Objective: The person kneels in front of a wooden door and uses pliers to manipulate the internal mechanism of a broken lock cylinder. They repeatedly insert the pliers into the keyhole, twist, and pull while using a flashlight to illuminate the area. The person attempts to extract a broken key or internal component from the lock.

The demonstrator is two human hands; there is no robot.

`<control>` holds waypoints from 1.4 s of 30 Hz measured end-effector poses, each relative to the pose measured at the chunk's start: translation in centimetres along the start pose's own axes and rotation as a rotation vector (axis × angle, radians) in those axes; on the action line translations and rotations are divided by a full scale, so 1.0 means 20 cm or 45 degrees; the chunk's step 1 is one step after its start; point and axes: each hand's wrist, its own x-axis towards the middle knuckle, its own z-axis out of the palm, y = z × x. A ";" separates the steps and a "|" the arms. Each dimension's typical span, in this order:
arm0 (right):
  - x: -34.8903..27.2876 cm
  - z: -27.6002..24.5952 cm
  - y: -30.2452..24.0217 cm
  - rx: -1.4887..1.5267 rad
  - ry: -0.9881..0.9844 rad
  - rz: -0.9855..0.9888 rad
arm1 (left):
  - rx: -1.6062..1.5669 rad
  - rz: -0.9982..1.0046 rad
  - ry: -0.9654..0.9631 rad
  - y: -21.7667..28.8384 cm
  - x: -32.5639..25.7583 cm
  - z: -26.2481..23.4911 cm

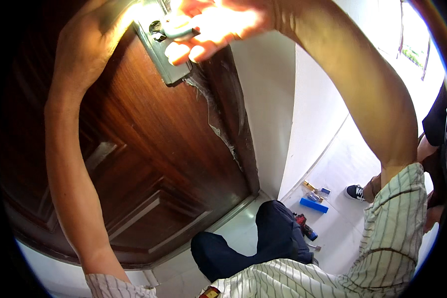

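Observation:
A dark brown panelled wooden door [149, 134] fills the left side, with a long grey metal lock plate [171, 69] near its edge. My left hand [97, 30] is up at the plate's left side; glare and the top of the picture hide its fingertips. On the other side, my right hand [228, 27] has its fingers curled around a rounded metal piece [180, 29] that juts out beside a dark round opening in the plate. Strong light washes out part of the fingers. Below the plate, the door's edge looks chipped and scraped.
On the pale tiled floor to the right lie a blue box [314, 205], a red and black power tool [305, 226], and small metal parts with a brass-coloured piece [310, 186]. Another person's dark shoe [354, 192] stands close by. A white wall [313, 119] adjoins the door frame.

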 end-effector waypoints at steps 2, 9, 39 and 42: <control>-0.02 0.00 -0.01 -0.011 0.038 0.010 | 0.015 -0.059 0.007 0.06 0.03 0.00; -0.01 0.06 -0.07 -0.029 0.156 0.152 | 0.182 0.233 0.075 -0.02 -0.02 0.00; -0.12 0.28 -0.25 -1.766 0.373 -0.049 | -0.161 0.048 0.127 -0.05 -0.01 0.05; -0.08 0.26 -0.17 -1.571 0.395 -0.129 | -0.012 0.091 0.144 -0.05 -0.04 0.01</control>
